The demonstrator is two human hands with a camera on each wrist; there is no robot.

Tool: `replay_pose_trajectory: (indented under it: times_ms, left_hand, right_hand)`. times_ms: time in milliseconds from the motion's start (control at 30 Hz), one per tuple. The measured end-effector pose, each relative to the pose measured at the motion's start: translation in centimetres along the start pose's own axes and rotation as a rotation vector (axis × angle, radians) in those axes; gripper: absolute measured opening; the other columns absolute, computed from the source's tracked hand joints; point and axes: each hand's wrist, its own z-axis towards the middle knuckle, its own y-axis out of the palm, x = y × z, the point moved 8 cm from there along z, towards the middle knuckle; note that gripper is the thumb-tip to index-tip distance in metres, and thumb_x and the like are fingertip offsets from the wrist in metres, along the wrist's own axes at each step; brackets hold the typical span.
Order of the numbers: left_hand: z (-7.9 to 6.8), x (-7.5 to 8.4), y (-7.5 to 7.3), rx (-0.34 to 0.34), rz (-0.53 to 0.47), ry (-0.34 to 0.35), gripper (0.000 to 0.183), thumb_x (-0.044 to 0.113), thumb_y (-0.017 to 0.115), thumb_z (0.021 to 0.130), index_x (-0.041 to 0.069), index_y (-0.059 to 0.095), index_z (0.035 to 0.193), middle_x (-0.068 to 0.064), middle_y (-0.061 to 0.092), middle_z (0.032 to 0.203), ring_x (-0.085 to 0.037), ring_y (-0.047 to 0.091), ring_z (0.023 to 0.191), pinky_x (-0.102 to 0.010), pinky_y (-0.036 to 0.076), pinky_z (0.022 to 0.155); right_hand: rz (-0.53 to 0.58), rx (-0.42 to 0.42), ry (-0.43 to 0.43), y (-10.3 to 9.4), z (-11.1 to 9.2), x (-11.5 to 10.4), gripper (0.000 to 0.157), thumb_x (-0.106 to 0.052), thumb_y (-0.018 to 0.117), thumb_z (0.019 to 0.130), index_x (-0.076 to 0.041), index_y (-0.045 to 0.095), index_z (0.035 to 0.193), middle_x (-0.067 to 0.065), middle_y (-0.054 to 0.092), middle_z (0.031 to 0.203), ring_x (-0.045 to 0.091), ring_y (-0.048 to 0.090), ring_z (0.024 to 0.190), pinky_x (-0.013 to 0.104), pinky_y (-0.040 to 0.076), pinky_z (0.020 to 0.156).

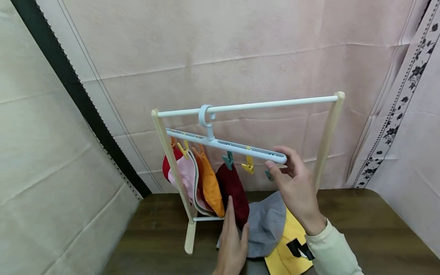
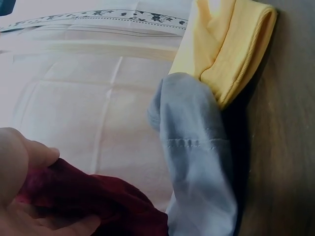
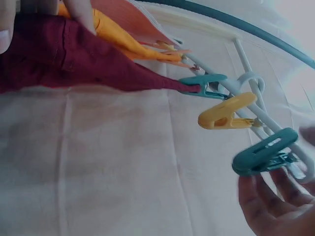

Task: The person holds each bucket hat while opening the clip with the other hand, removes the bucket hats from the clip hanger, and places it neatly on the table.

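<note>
A light-blue clip hanger (image 1: 220, 143) hangs by its hook from the rod of a small rack, slanting down to the right. My right hand (image 1: 297, 183) has thumb and fingers round the hanger's right end, next to a green clip (image 3: 263, 152). A dark red cloth piece (image 1: 233, 187) hangs from another green clip (image 1: 228, 159). My left hand (image 1: 232, 242) touches its lower part, with fingers extended and thumb apart in the head view. Between these two clips, a yellow clip (image 3: 226, 113) holds nothing. Orange cloth (image 1: 210, 185) and pink cloth (image 1: 187, 172) hang further left.
Grey cloth (image 1: 266, 225) and yellow cloth (image 1: 288, 244) with a black patch lie on the brown table (image 1: 148, 244), below the hanger's right half. The rack's posts (image 1: 330, 133) stand at either side. Pale fabric walls (image 1: 240, 49) enclose the back and sides.
</note>
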Motion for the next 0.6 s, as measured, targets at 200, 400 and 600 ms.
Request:
replay_pose_trajectory:
  times_ms: [200,400,600]
  left_hand:
    - [0.0,0.2,-0.5,0.023,0.014,0.015,0.096,0.014,0.077,0.098,0.034,0.015,0.170,-0.008,0.031,0.171,-0.030,0.039,0.152,-0.055,0.046,0.112]
    - [-0.3,1.1,-1.3,0.105,0.038,0.084,0.080,0.021,0.076,0.099,0.032,0.033,0.166,-0.004,0.045,0.163,-0.027,0.048,0.147,-0.051,0.050,0.110]
    - [-0.8,2.2,-2.8,0.241,-0.024,0.252,0.053,0.014,0.074,0.100,0.023,0.059,0.149,0.001,0.062,0.141,-0.019,0.065,0.122,-0.038,0.061,0.088]
  right_hand:
    - [0.007,0.084,0.021,-0.7,0.2,0.6,0.035,0.000,0.071,0.099,0.002,0.066,0.133,0.010,0.072,0.112,0.011,0.070,0.083,0.016,0.054,0.068]
    - [-0.001,0.101,0.054,-1.9,0.4,1.6,0.034,-0.002,0.067,0.102,0.001,0.064,0.136,0.004,0.070,0.117,0.010,0.070,0.097,0.014,0.054,0.079]
    - [0.040,0.097,0.113,-2.9,0.7,2.9,0.034,-0.004,0.063,0.105,-0.001,0.062,0.139,0.000,0.071,0.114,0.011,0.072,0.097,0.013,0.054,0.073]
